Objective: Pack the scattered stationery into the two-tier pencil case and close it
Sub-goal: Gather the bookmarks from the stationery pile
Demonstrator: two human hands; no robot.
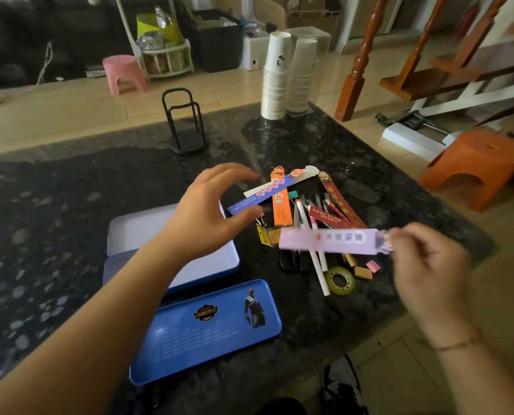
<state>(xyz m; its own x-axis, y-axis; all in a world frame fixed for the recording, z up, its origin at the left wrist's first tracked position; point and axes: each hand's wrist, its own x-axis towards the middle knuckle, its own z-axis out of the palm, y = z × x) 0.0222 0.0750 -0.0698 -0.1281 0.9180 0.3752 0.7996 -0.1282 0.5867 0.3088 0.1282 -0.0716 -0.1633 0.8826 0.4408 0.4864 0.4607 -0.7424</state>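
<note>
Right hand (429, 265) is pinching one end of a lilac paper strip (329, 241), a bookmark by the look of it, motion-blurred. The strip's long axis is running roughly left-right across the view, free end pointing left toward the pencil case, held above the stationery pile (315, 223) and not touching it. Right fingers are curling round the strip's right end; the wrist is wearing a thin bracelet (453, 345).

Left hand (210, 211) is hovering over the right edge of the open pencil case (136, 232), fingers spread and loosely bent, thumb out toward the pile, holding nothing. Forearm is coming in diagonally from lower left.

The case is lying open on the dark speckled countertop (70, 205), white inside, long axis slightly diagonal. A separate blue tray (204, 330) with a printed figure is lying nearer the person, parallel to it.

In the pile: an orange strip (281, 205) pointing away from the person, a blue strip (261, 196) crossing it diagonally, dark red strips (342, 205), white pens (315, 259), a tape roll (339, 281), small erasers (366, 271).

Behind: paper cup stacks (276, 76), black wire holder (184, 121).
</note>
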